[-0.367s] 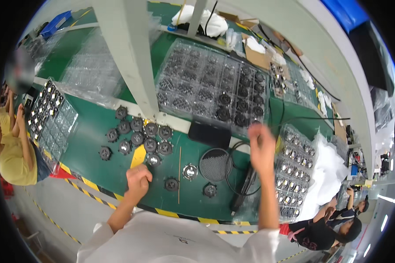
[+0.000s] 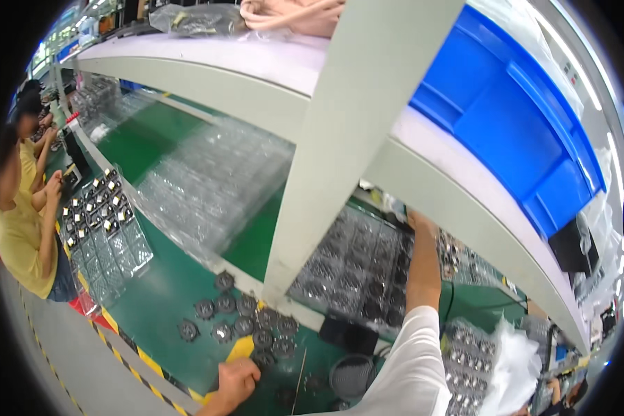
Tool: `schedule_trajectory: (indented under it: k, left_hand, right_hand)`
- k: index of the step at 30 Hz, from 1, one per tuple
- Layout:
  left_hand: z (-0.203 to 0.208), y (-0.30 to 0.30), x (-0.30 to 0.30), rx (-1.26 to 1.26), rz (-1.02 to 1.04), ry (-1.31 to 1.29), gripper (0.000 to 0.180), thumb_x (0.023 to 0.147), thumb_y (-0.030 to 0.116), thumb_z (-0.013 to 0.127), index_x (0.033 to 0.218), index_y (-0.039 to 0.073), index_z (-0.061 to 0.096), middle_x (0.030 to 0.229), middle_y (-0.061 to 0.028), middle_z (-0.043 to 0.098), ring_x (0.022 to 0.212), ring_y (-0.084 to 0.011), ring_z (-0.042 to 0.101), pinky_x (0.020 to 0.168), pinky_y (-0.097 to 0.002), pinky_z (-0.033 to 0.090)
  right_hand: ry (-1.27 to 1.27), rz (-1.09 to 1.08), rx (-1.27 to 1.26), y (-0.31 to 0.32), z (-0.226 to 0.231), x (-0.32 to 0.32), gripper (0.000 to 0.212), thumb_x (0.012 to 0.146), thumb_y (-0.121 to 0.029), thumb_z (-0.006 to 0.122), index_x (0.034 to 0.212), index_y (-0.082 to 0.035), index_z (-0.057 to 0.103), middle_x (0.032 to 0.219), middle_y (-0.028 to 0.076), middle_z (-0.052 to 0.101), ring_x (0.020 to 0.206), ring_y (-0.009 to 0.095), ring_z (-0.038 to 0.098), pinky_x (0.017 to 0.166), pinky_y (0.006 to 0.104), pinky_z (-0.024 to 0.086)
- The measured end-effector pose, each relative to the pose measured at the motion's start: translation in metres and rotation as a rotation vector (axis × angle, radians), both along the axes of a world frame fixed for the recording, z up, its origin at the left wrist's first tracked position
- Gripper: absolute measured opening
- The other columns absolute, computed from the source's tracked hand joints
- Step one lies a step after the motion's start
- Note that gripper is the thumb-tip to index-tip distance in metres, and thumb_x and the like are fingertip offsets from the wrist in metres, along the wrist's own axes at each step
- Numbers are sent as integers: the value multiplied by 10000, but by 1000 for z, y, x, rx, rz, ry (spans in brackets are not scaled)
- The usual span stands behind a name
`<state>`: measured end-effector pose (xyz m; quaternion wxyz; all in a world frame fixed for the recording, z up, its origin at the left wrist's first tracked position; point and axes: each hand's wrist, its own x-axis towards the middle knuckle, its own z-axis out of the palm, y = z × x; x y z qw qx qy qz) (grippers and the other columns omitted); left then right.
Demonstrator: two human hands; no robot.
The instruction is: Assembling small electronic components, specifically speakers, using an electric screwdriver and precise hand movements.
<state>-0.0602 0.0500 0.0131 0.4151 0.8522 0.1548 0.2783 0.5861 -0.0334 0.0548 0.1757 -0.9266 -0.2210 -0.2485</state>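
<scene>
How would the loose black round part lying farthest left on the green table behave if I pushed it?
The black part would probably slide rather than roll, since it lies flat on the smooth-looking green table. Being low and wide, it seems unlikely to tip. Its uneven rim might catch on things.

We look down from head through wide fisheye, facing across green bench [image 2: 170,277]; white shelf [image 2: 208,69] close on far side.

Blue bin [image 2: 499,111] on pale shelf [image 2: 236,66]
</scene>
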Motion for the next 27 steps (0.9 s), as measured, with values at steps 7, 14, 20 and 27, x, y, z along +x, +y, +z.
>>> schedule_trajectory:
  k: [7,14,20,27]
  left_hand:
    - [5,-9,5,-64,0,-17,175,617,-86,536,607,78,594,600,-93,568,562,-306,600,522,-386,453]
    - [7,-1,11,-81,-87,-65,153,643,-85,539,638,64,572,622,-98,575,577,-308,609,529,-387,469]
    - [20,2,3,-8,-349,-77,184,645,-129,534,666,44,593,651,-90,576,601,-301,586,567,-388,479]
    - [34,-38,12,255,-570,103,361,805,148,795,1122,61,648,1139,-90,605,968,-291,589,845,-391,483]
  right_hand:
    - [-19,117,169,-61,131,48,392,1001,-322,529,1255,-71,690,1214,154,712,1049,314,698,972,431,525]
    - [218,219,274,-151,125,44,349,1001,-283,553,1212,-56,715,1138,134,739,968,273,719,906,394,559]
    - [349,123,481,-229,133,-165,198,922,-113,702,1052,27,750,951,83,751,852,153,711,749,278,570]
    - [372,37,770,-307,113,-467,127,945,-115,679,873,-36,612,943,98,685,906,187,636,816,323,493]
